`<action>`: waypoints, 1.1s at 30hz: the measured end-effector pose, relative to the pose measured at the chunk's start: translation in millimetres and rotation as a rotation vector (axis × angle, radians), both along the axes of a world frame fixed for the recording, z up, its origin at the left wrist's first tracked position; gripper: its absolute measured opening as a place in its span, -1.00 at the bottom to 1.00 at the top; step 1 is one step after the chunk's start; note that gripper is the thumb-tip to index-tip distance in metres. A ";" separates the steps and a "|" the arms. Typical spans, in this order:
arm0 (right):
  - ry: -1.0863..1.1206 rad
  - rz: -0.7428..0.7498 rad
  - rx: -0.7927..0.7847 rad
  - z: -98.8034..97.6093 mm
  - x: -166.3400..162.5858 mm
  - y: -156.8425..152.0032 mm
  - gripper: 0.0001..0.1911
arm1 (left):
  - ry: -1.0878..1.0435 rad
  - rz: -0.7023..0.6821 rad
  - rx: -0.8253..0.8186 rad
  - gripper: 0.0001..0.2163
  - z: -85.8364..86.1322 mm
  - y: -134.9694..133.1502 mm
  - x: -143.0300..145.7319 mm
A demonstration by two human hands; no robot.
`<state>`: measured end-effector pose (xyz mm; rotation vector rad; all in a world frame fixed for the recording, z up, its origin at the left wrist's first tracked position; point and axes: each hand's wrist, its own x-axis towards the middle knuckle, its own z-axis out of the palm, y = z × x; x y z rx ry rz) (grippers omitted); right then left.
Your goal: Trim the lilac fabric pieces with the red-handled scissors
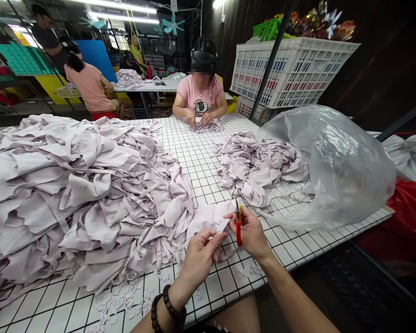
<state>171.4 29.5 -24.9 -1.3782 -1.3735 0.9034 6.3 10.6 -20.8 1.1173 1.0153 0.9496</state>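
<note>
My left hand, with dark beaded bracelets at the wrist, pinches the edge of a pale lilac fabric piece over the table. In my right hand are small thread snips with a red and yellow handle, their blades pointing away from me. The right fingertips also sit close to the cloth's corner; whether they grip it I cannot tell. A large heap of the same lilac garments lies to the left, and its near edge reaches the fabric in my hand. Beyond my right hand lies a smaller pile.
A big clear plastic bag bulges at the right of the grid-patterned table. Small fabric scraps litter the near edge. Across the table a person handles similar cloth. White crates stand behind at right; several people work farther back.
</note>
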 end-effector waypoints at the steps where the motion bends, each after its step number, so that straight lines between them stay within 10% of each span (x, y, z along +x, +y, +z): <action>1: 0.020 -0.004 -0.003 -3.7 -1.6 -1.7 -0.89 | 0.067 0.079 0.117 -0.72 1.2 0.8 -1.0; 4: 0.083 0.010 -0.026 -13.3 -7.7 -7.2 -0.86 | 0.136 0.201 0.297 -0.75 4.7 3.4 -2.6; 9: 0.013 0.103 -0.151 3.8 6.1 -16.5 -0.76 | -0.198 -0.047 0.027 -0.71 3.6 5.1 0.9; 16: -0.806 0.120 -0.128 57.5 45.5 -40.7 -0.61 | -0.075 -0.065 0.159 -0.76 1.6 5.0 -3.1; 33: -0.988 0.180 0.026 43.7 26.9 -39.2 -0.66 | 0.081 -0.129 0.350 -0.75 8.1 5.8 -7.5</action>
